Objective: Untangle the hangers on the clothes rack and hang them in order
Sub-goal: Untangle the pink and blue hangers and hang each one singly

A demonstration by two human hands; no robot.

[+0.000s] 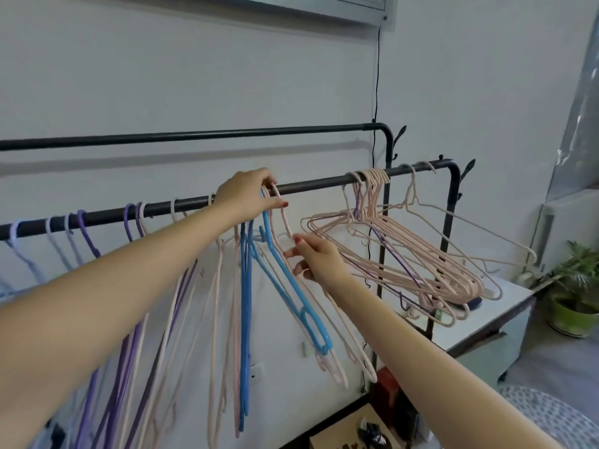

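A pale wall (194, 76) backs a black rack whose front rail (324, 184) carries hangers. The left hand (249, 196) pinches the hooks of a blue hanger (291, 293) and a pink one at the rail; the right hand (319, 259) — fingers loosely curled — touches the pink hanger's neck (287, 222). A pink bunch (405, 254) hangs to the right, purple hangers (129, 319) to the left.
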